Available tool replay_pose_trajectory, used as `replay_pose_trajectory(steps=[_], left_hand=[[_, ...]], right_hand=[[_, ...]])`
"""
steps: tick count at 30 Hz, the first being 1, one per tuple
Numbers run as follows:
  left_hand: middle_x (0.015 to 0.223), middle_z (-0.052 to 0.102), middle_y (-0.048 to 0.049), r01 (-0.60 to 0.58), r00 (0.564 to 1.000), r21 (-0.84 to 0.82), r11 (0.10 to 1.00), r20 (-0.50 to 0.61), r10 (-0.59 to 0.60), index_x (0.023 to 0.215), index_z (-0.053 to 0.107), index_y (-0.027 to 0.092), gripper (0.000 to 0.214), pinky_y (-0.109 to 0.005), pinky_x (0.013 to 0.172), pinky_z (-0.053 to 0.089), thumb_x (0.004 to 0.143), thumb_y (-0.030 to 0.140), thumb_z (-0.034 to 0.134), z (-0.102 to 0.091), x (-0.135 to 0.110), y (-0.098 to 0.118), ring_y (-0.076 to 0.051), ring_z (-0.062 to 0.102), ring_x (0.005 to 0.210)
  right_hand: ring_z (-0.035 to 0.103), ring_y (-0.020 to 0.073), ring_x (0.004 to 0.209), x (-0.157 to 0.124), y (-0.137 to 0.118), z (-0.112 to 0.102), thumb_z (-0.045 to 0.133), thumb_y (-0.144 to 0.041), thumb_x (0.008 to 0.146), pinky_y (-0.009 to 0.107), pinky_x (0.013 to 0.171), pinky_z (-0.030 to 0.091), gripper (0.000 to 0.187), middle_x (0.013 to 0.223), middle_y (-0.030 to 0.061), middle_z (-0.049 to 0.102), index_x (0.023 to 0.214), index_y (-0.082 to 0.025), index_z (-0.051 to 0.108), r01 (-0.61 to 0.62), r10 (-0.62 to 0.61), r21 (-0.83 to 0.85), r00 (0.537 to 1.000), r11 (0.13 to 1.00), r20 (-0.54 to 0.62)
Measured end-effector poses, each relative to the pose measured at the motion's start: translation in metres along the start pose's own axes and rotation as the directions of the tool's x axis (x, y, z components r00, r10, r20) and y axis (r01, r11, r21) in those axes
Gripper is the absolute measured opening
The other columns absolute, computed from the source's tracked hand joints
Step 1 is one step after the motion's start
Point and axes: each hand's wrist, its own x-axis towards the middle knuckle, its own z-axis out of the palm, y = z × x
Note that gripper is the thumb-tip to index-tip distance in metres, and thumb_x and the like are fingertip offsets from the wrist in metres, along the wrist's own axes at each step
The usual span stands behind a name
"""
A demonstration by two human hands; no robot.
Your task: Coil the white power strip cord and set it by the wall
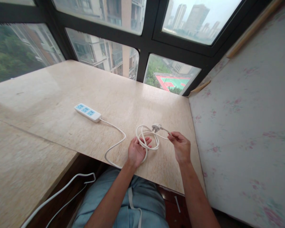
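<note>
A white power strip [88, 112] with blue socket faces lies on the marble-look ledge to the left. Its white cord [115, 143] runs in a bend over the ledge toward my hands and forms loose coils. My left hand [138, 152] is palm up with fingers apart, and the coils rest on its palm and fingers. With thumb and fingers pinched, my right hand [180, 145] holds the cord just behind the plug [156, 127]. The plug points left, above the coils, with its prongs showing.
Dark-framed windows [142, 47] border the ledge [61, 88] at the back. A floral-papered wall [239, 126] rises on the right. Another white cable [61, 190] hangs in the gap at lower left, beside my legs [123, 202].
</note>
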Motion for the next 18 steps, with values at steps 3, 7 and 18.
replay_pose_trajectory(steps=[3,7,18], left_hand=[[0.081,0.069,-0.0091,-0.025,0.999,0.03,0.999,0.04,0.023,0.084,0.062,0.014,0.028,-0.036,0.075,0.055,0.09,0.039,0.051,-0.002,0.002,-0.001,-0.02,0.068,0.073],[0.067,0.063,-0.0015,-0.078,0.995,0.093,0.993,0.072,0.071,0.086,0.061,0.013,0.013,-0.029,0.068,0.053,0.087,0.025,0.056,-0.003,0.005,-0.006,-0.012,0.059,0.055],[0.081,0.065,-0.0006,-0.231,0.973,0.236,0.944,0.03,0.231,0.103,0.063,0.016,0.03,-0.022,0.053,0.049,0.078,0.03,0.071,0.003,0.001,-0.015,-0.007,0.057,0.05]], right_hand=[[0.061,0.0168,0.078,-0.004,0.001,0.0,0.076,-0.032,0.072,0.03,0.071,0.049,0.015,0.083,0.0023,0.066,0.081,-0.02,0.073,0.053,-0.048,-0.072,0.996,0.996,0.073],[0.061,0.0172,0.079,-0.008,-0.004,-0.001,0.071,-0.03,0.078,0.03,0.071,0.049,0.01,0.085,0.0028,0.066,0.085,-0.023,0.074,0.197,-0.162,-0.226,0.973,0.954,0.168],[0.059,0.0176,0.073,-0.017,0.004,0.0,0.057,-0.024,0.088,0.03,0.066,0.046,0.018,0.079,0.005,0.064,0.088,-0.021,0.075,0.416,-0.275,-0.56,0.906,0.717,0.322]])
